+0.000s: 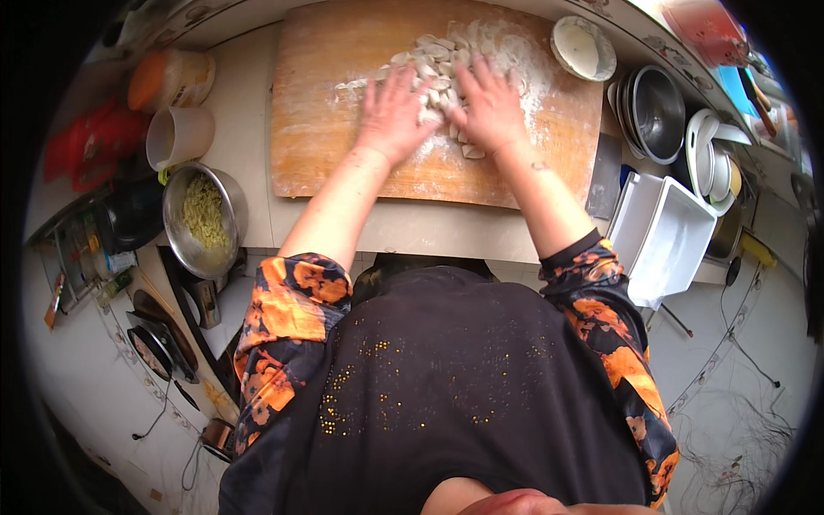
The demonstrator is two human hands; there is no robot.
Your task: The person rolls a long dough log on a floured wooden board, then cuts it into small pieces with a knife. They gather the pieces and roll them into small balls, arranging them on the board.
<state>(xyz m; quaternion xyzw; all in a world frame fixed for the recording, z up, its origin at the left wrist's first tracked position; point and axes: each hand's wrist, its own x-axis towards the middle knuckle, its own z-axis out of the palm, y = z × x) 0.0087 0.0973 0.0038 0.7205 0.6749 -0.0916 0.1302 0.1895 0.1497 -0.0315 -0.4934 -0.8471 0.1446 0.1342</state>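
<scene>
Small floured dough pieces [440,69] lie heaped on a large wooden board [322,141], with loose white flour [515,55] spread at their right. My left hand [396,112] is over the left side of the heap, palm down, fingers spread and slightly blurred. On the right side of the heap my right hand [488,103] lies palm down too, fingers apart. Both hands seem to touch the pieces, and neither is closed around one. A bowl of flour [577,48] stands at the board's upper right corner.
At the left, a steel bowl [235,199] holds a chopped green filling [205,209], near a plastic container [183,135] and a jar with an orange lid [151,80]. To the right stand stacked metal bowls [658,116], a white plastic bin [673,238] and stacked white dishes [708,161].
</scene>
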